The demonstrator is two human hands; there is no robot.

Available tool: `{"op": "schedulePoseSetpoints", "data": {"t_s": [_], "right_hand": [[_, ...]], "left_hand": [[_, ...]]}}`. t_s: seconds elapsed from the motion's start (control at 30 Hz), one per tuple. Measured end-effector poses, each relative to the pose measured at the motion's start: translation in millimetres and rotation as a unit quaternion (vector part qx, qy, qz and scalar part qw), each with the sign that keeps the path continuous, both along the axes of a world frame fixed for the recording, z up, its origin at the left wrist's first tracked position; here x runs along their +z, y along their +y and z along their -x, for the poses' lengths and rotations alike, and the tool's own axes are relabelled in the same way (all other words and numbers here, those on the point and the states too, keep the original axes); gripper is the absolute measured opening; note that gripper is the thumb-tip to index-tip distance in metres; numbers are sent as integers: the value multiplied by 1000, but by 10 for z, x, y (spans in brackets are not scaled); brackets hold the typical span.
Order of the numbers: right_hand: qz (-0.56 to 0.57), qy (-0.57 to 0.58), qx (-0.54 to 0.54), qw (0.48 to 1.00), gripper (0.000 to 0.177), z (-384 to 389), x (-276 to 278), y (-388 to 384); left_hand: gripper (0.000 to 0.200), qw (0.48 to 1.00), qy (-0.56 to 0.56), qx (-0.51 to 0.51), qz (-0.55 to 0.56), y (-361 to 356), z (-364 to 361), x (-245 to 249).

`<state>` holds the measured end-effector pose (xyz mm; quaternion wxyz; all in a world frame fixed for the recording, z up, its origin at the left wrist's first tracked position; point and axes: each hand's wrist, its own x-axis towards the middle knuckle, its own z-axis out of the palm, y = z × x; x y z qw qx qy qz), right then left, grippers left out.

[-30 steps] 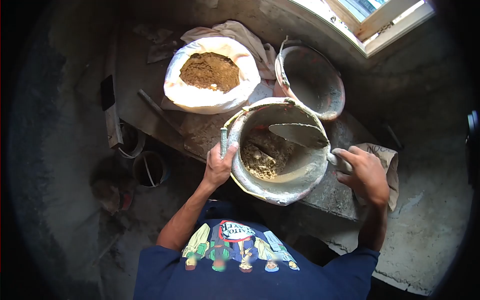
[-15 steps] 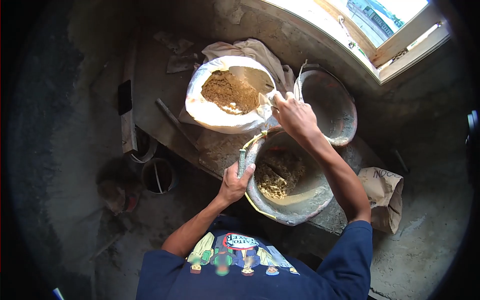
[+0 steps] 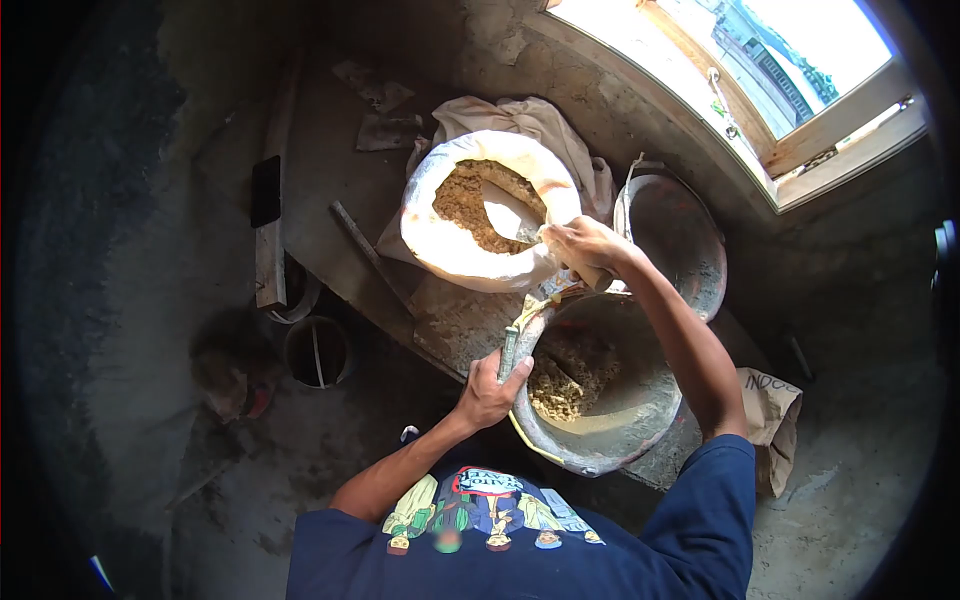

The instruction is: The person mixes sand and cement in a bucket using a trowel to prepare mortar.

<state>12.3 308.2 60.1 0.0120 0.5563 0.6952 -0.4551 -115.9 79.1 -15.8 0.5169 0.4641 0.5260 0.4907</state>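
Note:
My left hand (image 3: 488, 388) grips the rim and yellow handle of a mortar-caked bucket (image 3: 640, 432) that holds clumps of sandy mix. My right hand (image 3: 580, 247) is closed on the handle of a trowel (image 3: 508, 212). The trowel blade lies in the brown sand inside an open white sack (image 3: 452, 252), which stands just beyond the bucket.
A second, empty-looking bucket (image 3: 690, 238) stands to the right of the sack under a window (image 3: 800, 80). A brown paper bag (image 3: 775, 405) lies at the right. A wooden plank (image 3: 272, 210), a metal bar (image 3: 370, 255) and a small dark pot (image 3: 316, 350) sit at the left.
My right hand swung the trowel out of the near bucket, reached over to the sack and put the blade into the sand. My left hand kept hold of the bucket rim.

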Motion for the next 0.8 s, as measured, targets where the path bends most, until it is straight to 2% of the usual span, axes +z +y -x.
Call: {"op": "schedulePoseSetpoints", "data": {"t_s": [0.03,0.1,0.17,0.23,0.27,0.33,0.37,0.43,0.57,0.6,0.63,0.7,0.73,0.77,0.8], "right_hand": [[-1,-1,3,1000,46,27,53,30],[16,-20,-59,998,46,82,188,62],[2,-13,-76,997,44,150,-98,278],[-132,-30,-23,991,43,305,-254,392],[-134,-30,-22,990,43,381,-332,436],[-267,-43,-19,962,46,488,-420,464],[-268,-43,-20,962,46,468,-434,475],[-192,-47,-36,980,50,437,-372,425],[-214,-108,11,971,54,379,-111,241],[-197,-84,41,976,58,296,-121,291],[-182,-139,23,973,60,240,-179,405],[-203,-133,18,970,57,272,-232,541],[-206,-103,-7,973,50,344,-259,520],[-260,-102,39,960,43,436,-276,528],[-259,-100,46,960,40,472,-296,540]], "left_hand": [[30,1000,-2,-1,-5,1,6,10],[29,1000,-5,1,-7,-3,4,12],[29,1000,0,-1,-4,-4,0,3],[31,1000,5,-5,3,-5,11,24],[33,1000,7,-6,12,-5,8,33],[34,1000,9,-2,7,-8,-5,9],[34,1000,12,1,2,-11,-8,-5],[34,1000,9,1,2,-20,-16,-14],[33,1000,2,-8,23,-21,10,69],[33,1000,8,2,2,-26,0,29],[32,1000,5,16,-18,-28,-28,-46],[33,1000,0,19,-18,-32,-32,-42],[33,1000,1,21,-18,-29,-34,-38],[32,999,5,22,-24,-23,-31,-33],[32,999,9,23,-30,-29,-29,-19]]}}
